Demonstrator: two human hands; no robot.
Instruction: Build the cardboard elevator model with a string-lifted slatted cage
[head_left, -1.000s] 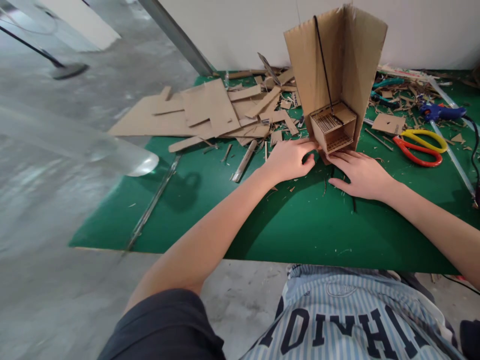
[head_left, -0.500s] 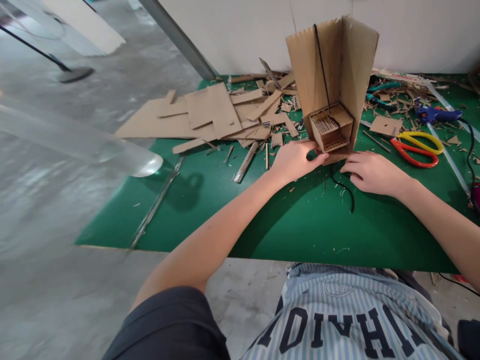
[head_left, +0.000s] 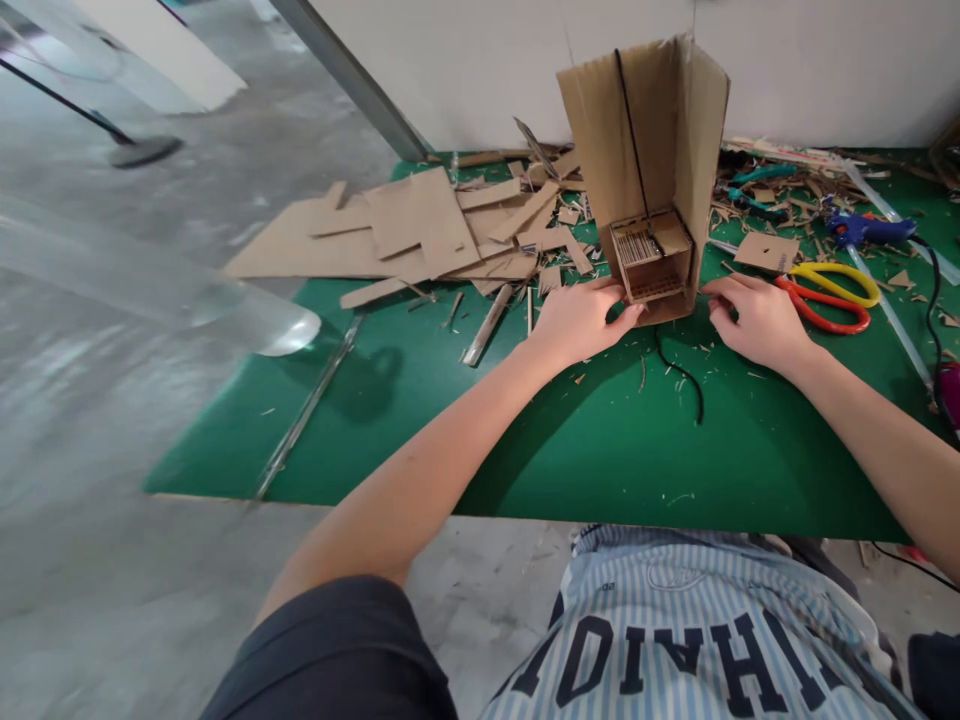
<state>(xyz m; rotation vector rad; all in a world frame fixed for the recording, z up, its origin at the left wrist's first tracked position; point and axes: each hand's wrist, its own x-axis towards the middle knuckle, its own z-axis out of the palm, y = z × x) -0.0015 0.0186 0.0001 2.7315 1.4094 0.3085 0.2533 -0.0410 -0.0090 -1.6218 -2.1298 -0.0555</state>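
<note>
A tall cardboard model (head_left: 619, 150) stands upright on the green tabletop. Two high walls meet at its back corner, and a small slatted box (head_left: 652, 255) sits low between them. Down from the top edge of the left wall runs a black cord (head_left: 634, 140) to the box; a loose black cord end (head_left: 686, 380) lies in front of the base. My left hand (head_left: 577, 325) pinches the base at its left front corner, thumb in front. Beside the right wall's lower edge is my right hand (head_left: 757, 320), fingers bent and thumb apart; whether its fingertips touch the wall I cannot tell.
Cardboard sheets (head_left: 420, 220) and scraps cover the back left. To the right lie scissors (head_left: 832, 295) with red and yellow handles, a blue glue gun (head_left: 874, 230), clear glue sticks and teal-handled pliers (head_left: 750, 190). A white wall (head_left: 510, 70) stands behind the table.
The cardboard model has shifted slightly left and turned a little. My right hand has moved from the front right corner of the base outward to its right side. My left hand stays on the base.
</note>
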